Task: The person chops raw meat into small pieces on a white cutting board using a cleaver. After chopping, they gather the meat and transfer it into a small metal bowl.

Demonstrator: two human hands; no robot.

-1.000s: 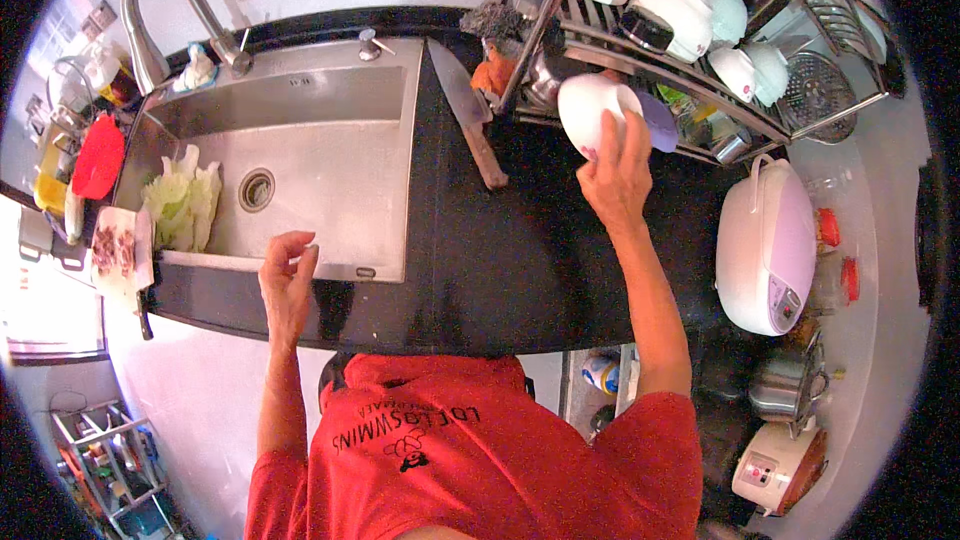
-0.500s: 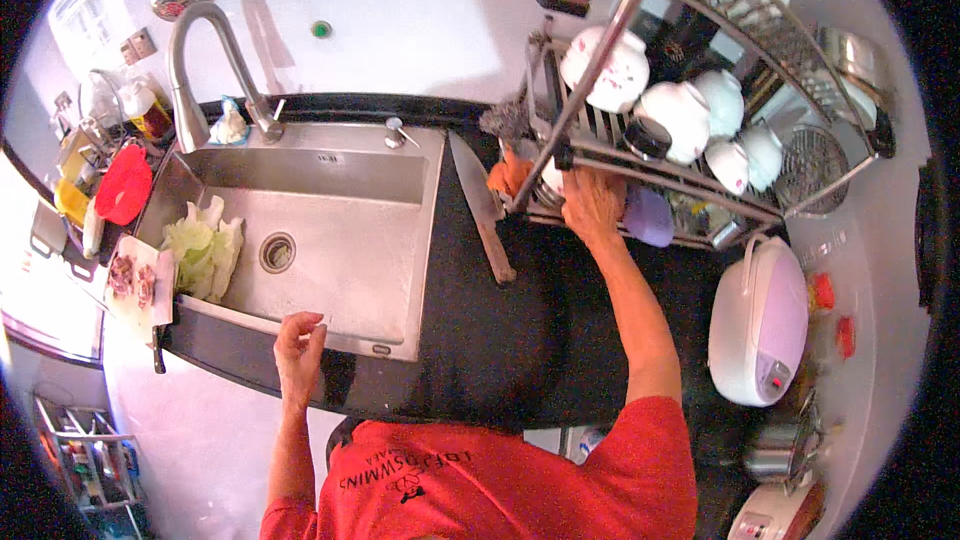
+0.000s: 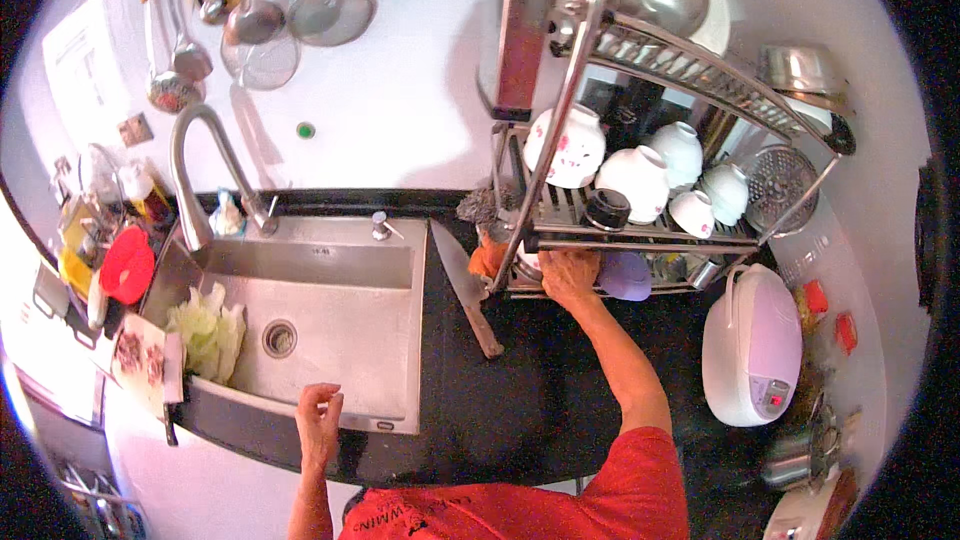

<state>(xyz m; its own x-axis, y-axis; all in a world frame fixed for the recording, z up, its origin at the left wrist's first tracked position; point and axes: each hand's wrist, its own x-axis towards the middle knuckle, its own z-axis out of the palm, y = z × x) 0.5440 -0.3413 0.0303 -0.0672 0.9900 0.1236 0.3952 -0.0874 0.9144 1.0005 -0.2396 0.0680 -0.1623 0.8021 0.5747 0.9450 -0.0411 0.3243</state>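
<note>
My right hand (image 3: 570, 277) reaches into the lower tier of the metal dish rack (image 3: 640, 243). Its fingertips are hidden behind the rack's front bar, beside a white rounded dish and a purple rounded thing (image 3: 626, 278). Whether it grips anything there cannot be seen. Over the front edge of the steel sink (image 3: 340, 340) hovers my left hand (image 3: 319, 418), its fingers loosely bent and nothing in them. Left of the rack, a large knife (image 3: 468, 295) lies on the black counter with its handle toward me. Pale green cabbage leaves (image 3: 208, 335) rest in the sink's left side.
White bowls (image 3: 632, 185) stand upside down on the rack's upper tier. A cutting board (image 3: 143, 360) with chopped meat sits at the sink's left corner, near a red basket (image 3: 127, 267). The tap (image 3: 185, 160) arches over the sink. A rice cooker (image 3: 752, 345) stands at right.
The view has tilted up, showing more hanging ladles and strainers on the wall. My right hand stays at the rack's lower tier, and my left hand remains by the sink's front edge.
</note>
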